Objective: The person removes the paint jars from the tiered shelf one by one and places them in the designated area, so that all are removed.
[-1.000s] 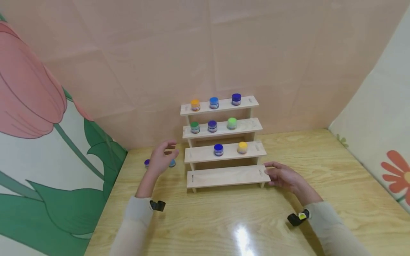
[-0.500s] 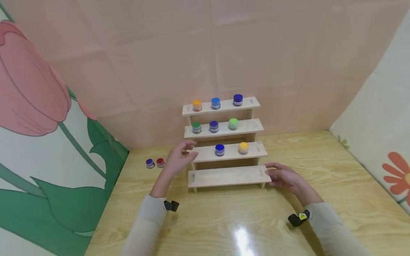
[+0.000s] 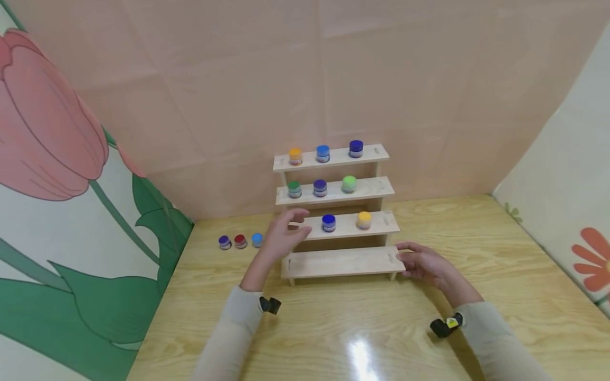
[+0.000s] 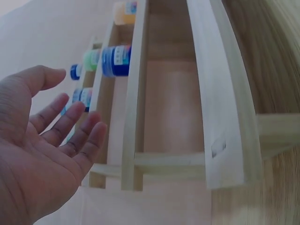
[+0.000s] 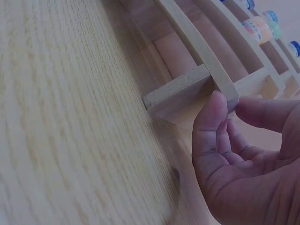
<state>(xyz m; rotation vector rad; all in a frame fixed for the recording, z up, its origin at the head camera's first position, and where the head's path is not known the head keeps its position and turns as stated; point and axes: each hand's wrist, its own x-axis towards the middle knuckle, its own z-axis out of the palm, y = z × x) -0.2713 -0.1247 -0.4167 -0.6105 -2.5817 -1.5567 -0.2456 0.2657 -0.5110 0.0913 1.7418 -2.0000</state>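
A four-tier wooden display stand [image 3: 339, 263] rises in steps at mid-table. My left hand [image 3: 281, 239] hovers before the left end of the second-lowest tier, thumb and fingers apart and nothing between them; its palm shows in the left wrist view. On that tier stand a dark blue paint jar [image 3: 329, 223] and a yellow paint jar [image 3: 364, 220], to the right of my left hand. At the lowest board's right end, my right hand [image 3: 425, 266] pinches the corner between thumb and fingers, as the right wrist view [image 5: 243, 159] of this hand confirms.
Orange [image 3: 295, 156], light blue [image 3: 323, 154] and dark blue jars [image 3: 356, 149] line the top tier. Below them are green [image 3: 294, 189], purple [image 3: 320, 188] and light green jars [image 3: 349, 184]. Purple [image 3: 225, 243], red [image 3: 240, 241] and blue jars [image 3: 257, 240] sit on the table at left.
My left hand has moved right, from over the jars on the table to the stand's left side, uncovering those jars. My right hand keeps its grip on the board's corner.
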